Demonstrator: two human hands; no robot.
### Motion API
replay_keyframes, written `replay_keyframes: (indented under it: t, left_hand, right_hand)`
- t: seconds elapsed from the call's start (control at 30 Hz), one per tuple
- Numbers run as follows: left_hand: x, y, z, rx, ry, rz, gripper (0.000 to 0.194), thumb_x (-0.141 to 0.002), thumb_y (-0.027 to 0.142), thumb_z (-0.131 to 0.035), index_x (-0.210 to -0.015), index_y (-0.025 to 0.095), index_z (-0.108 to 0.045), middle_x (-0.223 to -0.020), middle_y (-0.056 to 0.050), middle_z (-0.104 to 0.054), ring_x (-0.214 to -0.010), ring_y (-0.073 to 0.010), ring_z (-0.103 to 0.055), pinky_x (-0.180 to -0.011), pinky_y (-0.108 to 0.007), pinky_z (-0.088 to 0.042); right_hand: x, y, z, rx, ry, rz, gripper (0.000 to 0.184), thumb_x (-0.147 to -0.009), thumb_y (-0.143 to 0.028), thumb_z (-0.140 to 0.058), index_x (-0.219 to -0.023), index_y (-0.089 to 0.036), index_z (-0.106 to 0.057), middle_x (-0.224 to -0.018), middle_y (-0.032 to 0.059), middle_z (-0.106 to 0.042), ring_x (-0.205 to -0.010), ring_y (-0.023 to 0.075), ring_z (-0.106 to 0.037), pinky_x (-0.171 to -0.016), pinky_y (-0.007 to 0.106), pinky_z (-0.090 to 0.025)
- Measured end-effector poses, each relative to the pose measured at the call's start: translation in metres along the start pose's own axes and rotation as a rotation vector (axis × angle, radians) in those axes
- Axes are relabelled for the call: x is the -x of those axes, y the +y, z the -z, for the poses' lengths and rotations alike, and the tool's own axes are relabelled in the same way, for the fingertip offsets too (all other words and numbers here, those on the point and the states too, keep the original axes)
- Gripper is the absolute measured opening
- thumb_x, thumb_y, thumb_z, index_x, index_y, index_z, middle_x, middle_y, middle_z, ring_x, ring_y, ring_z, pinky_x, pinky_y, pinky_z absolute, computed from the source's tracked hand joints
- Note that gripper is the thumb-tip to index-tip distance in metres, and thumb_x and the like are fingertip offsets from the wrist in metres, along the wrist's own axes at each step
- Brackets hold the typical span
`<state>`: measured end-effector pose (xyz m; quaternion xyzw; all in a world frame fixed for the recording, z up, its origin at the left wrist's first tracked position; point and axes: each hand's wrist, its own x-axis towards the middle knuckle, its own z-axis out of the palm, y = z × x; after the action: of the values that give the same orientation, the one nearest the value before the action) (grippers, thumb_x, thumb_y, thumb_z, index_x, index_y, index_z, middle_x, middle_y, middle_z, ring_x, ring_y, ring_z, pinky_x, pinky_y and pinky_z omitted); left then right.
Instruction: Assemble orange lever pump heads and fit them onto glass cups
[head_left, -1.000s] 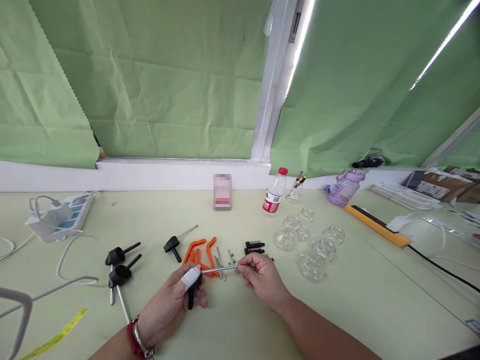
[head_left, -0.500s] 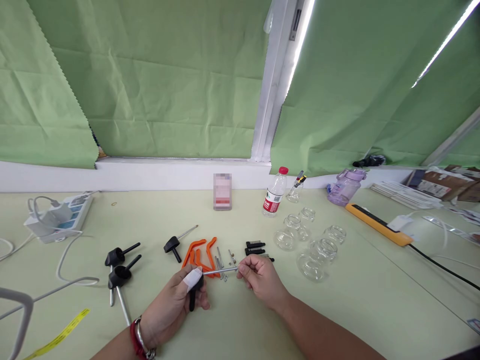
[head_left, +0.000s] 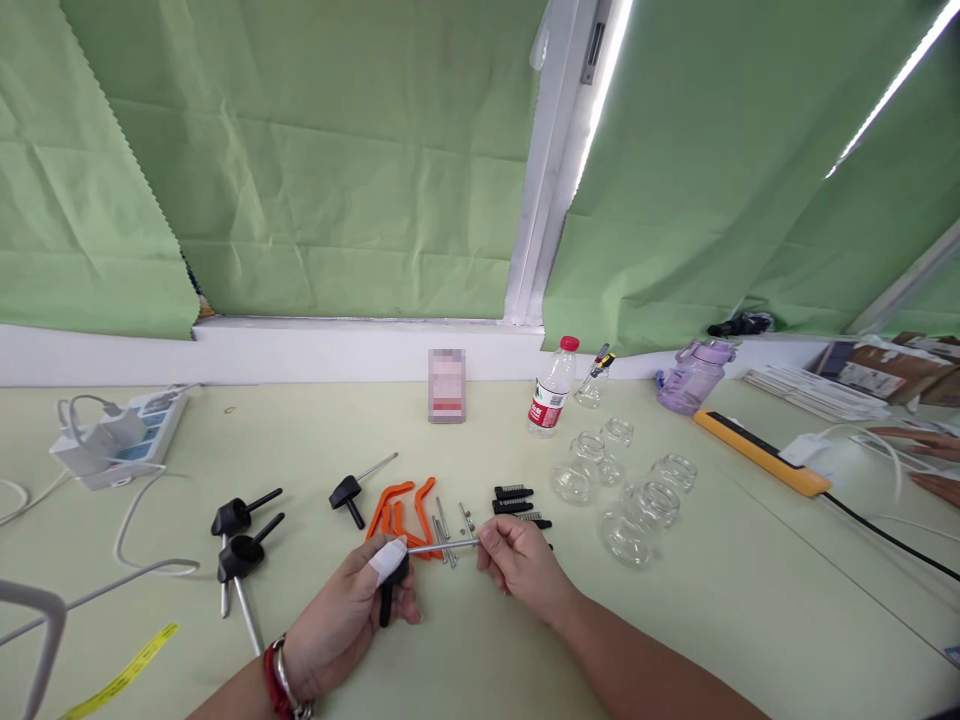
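"Green curtains (head_left: 360, 180) behind, pale table (head_left: 262, 430) below. What's around?"

"Far side: red-capped bottle (head_left: 547, 405), purple bottle (head_left: 686, 385). Right: clear glass jars (head_left: 626, 540), yellow power strip (head_left: 761, 456), another person's hand (head_left: 926, 440) at the edge. Left: white power strip (head_left: 154, 435), two loose black-headed parts (head_left: 244, 556)."

"Anything in the way?"

"Orange pieces (head_left: 424, 512) and metal pins (head_left: 439, 530) sit just beyond the held rod (head_left: 450, 546), which crosses their near ends in view. Right hand (head_left: 525, 568) partly covers the black spring pieces (head_left: 511, 506)."

"Rod itself?"

"Slim silver shaft, black head, dark stem pointing near. It's mid-table between both hands, roughly level, left to right. Left hand (head_left: 352, 605), white wrap (head_left: 388, 560) on the thumb: fingers curled closed around the head. Right thumb and fingers pinched on the shaft's right end; tip hidden."
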<state>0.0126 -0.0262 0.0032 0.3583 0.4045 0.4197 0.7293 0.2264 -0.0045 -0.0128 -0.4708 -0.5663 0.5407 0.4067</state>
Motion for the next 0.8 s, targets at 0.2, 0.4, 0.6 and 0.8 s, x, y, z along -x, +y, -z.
replay_keyframes:
  t: [0.2, 0.4, 0.6, 0.8]
  left_hand:
    - [0.0004, -0.0005, 0.0000, 0.033, 0.006, -0.008, 0.026, -0.085, 0.042, -0.055, -0.075, 0.017, -0.056, -0.068, 0.000, -0.056, -0.057, -0.0127, -0.051, -0.061, -0.030, -0.047]
    - [0.0011, -0.0015, 0.0000, -0.005, -0.008, -0.012, 0.028, -0.085, 0.042, -0.054, -0.073, 0.017, -0.057, -0.068, -0.001, -0.057, -0.057, -0.0129, -0.053, -0.060, -0.028, -0.046]
    - [0.0009, -0.0003, -0.0012, -0.015, 0.007, -0.006, 0.029, -0.085, 0.043, -0.055, -0.073, 0.017, -0.056, -0.066, 0.000, -0.057, -0.056, -0.0129, -0.052, -0.060, -0.028, -0.045]
    - [0.0006, -0.0004, -0.0001, 0.033, 0.020, -0.020, 0.027, -0.082, 0.043, -0.058, -0.075, 0.017, -0.057, -0.067, -0.001, -0.057, -0.057, -0.0130, -0.052, -0.060, -0.030, -0.047]
  right_hand:
    - [0.0005, 0.0047, 0.0012, -0.072, -0.029, 0.008, 0.038, -0.079, -0.055, -0.056, -0.080, -0.018, -0.050, -0.066, -0.0010, -0.059, -0.042, 0.0057, -0.039, -0.042, 0.020, -0.033]
    - [0.0007, -0.0002, -0.0002, 0.022, -0.011, 0.003, 0.043, -0.080, -0.059, -0.052, -0.069, -0.018, -0.049, -0.057, -0.0021, -0.055, -0.040, 0.0061, -0.037, -0.042, 0.020, -0.030]
    - [0.0011, 0.0030, 0.0008, 0.073, -0.011, 0.004, 0.051, -0.086, -0.060, -0.040, -0.064, -0.016, -0.053, -0.044, -0.0041, -0.044, -0.039, 0.0076, -0.038, -0.043, 0.021, -0.032]
    - [0.0003, 0.0058, 0.0003, -0.123, -0.040, -0.021, 0.041, -0.077, -0.058, -0.056, -0.089, -0.019, -0.049, -0.065, -0.0028, -0.059, -0.041, 0.0064, -0.039, -0.041, 0.020, -0.032]
